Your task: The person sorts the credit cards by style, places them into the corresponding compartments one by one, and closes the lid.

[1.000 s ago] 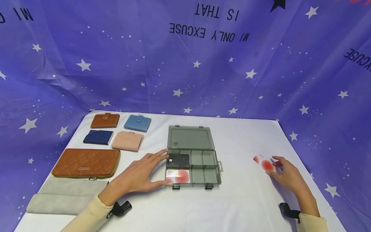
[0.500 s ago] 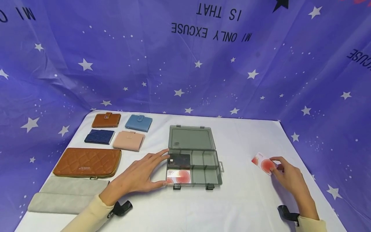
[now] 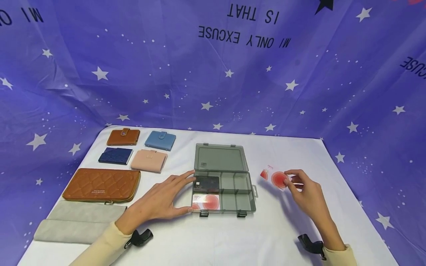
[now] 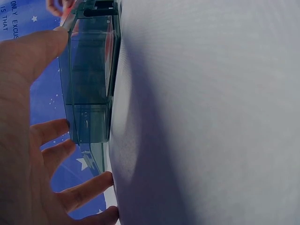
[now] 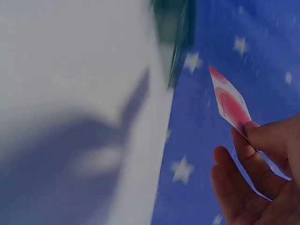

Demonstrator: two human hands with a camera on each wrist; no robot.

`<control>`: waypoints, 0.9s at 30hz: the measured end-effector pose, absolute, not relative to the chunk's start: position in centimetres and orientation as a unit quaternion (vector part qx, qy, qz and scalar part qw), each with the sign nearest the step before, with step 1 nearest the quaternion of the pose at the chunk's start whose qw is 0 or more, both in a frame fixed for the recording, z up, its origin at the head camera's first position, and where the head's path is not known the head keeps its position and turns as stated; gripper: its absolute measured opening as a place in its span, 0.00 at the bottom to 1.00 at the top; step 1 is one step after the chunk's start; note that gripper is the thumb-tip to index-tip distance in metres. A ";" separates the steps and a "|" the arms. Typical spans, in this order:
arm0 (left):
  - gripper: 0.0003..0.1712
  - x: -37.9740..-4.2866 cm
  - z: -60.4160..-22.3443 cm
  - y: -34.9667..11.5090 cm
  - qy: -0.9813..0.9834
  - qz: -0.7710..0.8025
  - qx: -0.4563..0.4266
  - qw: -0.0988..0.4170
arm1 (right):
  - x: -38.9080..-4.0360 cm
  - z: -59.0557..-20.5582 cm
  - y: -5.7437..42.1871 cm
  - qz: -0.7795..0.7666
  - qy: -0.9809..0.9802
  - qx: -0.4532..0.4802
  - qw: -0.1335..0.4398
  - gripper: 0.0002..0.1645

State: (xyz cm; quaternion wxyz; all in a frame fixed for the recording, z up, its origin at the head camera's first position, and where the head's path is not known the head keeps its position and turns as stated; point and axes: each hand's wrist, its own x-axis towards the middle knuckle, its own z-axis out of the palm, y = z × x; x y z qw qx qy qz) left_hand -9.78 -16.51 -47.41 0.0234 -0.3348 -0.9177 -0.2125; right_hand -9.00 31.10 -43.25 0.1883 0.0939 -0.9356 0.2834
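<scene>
My right hand [image 3: 307, 194] pinches a white card with red circles [image 3: 275, 178] between thumb and fingers, above the table to the right of the box. In the right wrist view the card [image 5: 229, 99] is tilted, its far end sticking out from the fingertips. The clear grey compartment box [image 3: 235, 199] lies with its lid [image 3: 221, 157] folded back. A black card [image 3: 207, 183] lies in its back left compartments, a similar red-and-white card [image 3: 206, 202] in the front left ones. My left hand [image 3: 158, 199] touches the box's left side with spread thumb and index finger.
At the left lie a small brown wallet [image 3: 123, 137], a blue one [image 3: 161, 140], a navy one [image 3: 115, 156] and a pink one [image 3: 149, 160]. Nearer are a quilted brown zip wallet [image 3: 101, 184] and a grey folded pouch [image 3: 76, 225]. A starry curtain [image 3: 179, 66] stands behind.
My right hand has lifted the red-and-white card off the right side of the table and carried it left toward the box. My left hand has stayed at the box.
</scene>
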 end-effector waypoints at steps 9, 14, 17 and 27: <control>0.53 -9.9 -47.4 -16.4 -0.918 -0.214 -0.334 0.020 | -8.8 -42.5 23.3 0.332 -0.910 0.210 0.132 0.18; 0.53 -9.9 -47.3 -16.4 -0.918 -0.215 -0.332 0.014 | -8.5 -43.0 20.1 0.349 -0.901 0.247 0.079 0.17; 0.53 -9.9 -47.3 -16.4 -0.918 -0.215 -0.332 0.019 | -8.5 -43.5 18.6 0.343 -0.901 0.260 0.055 0.17; 0.52 -9.8 -47.4 -16.6 -0.917 -0.212 -0.338 0.029 | -8.3 -45.8 15.9 0.317 -0.910 0.267 0.019 0.14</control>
